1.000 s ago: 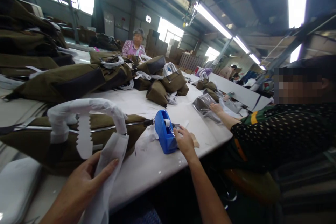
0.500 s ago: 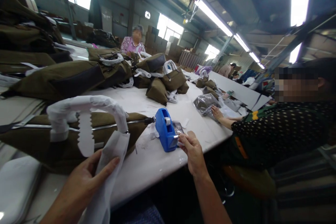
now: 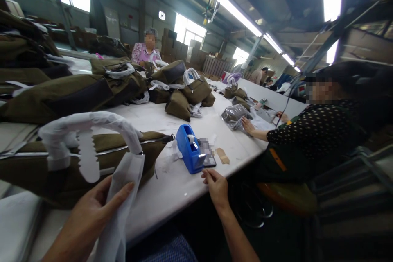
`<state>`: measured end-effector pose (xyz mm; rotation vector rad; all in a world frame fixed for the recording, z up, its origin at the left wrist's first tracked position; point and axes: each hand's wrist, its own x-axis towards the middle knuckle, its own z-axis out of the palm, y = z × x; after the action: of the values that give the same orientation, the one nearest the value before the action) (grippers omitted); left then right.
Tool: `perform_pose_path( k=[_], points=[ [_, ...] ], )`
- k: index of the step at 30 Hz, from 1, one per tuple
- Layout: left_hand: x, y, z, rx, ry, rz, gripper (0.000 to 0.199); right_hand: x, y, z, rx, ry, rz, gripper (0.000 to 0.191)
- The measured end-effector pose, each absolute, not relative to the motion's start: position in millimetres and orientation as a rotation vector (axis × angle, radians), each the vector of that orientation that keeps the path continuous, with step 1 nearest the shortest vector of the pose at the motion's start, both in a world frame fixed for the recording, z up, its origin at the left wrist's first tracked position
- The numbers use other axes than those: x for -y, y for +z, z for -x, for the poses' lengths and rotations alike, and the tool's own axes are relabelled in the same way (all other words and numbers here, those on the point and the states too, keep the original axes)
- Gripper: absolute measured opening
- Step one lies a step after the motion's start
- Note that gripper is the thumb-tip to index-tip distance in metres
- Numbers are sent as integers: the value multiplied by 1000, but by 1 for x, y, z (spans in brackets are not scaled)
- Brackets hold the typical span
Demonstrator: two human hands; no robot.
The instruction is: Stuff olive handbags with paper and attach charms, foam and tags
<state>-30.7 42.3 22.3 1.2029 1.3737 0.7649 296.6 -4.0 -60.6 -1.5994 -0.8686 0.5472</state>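
My left hand (image 3: pixel 95 208) pinches a white strip of wrapping paper (image 3: pixel 127 180) between thumb and fingers. The strip hangs down from the paper-wrapped handle (image 3: pixel 92 120) of an olive bag (image 3: pixel 119 141) with a silver zipper, lying in front of me. A white tag with a toothed edge (image 3: pixel 87 155) hangs at the handle. My right hand (image 3: pixel 217 186) is closed in a pinch just off the front end of a blue tape dispenser (image 3: pixel 190 151); whatever is between its fingertips is too small to make out.
Beside the dispenser lie a dark flat object (image 3: pixel 209 159) and a tan piece (image 3: pixel 222 156). Several olive bags (image 3: pixel 178 106) cover the far side of the table (image 3: pixel 172 208). At right, a co-worker's hand (image 3: pixel 248 125) touches a plastic-wrapped bag (image 3: pixel 235 115). Another person sits across the table.
My right hand has drawn back from the dispenser's front end towards me, uncovering the tan piece. My left hand keeps its hold on the paper strip. The view has shifted slightly.
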Motion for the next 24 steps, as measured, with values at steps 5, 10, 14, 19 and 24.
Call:
perform_pose_path(
  k=[5, 10, 14, 19, 24],
  points=[
    [-41, 25, 27, -1369, 799, -1205, 78, 27, -30, -278, 1341, 332, 1539, 22],
    [-38, 25, 27, -1363, 848, -1274, 73, 19, 15, -234, 1675, 310, 1266, 15],
    [-37, 24, 27, -1338, 938, -1298, 63, 2, 44, -191, 1704, 528, 1080, 17],
    [-38, 22, 26, -1273, 972, -1302, 59, -31, 49, -153, 1587, 809, 1098, 27],
    [-37, 20, 29, -1257, 974, -1331, 56, -55, 41, -144, 1593, 746, 1345, 34]
  ],
)
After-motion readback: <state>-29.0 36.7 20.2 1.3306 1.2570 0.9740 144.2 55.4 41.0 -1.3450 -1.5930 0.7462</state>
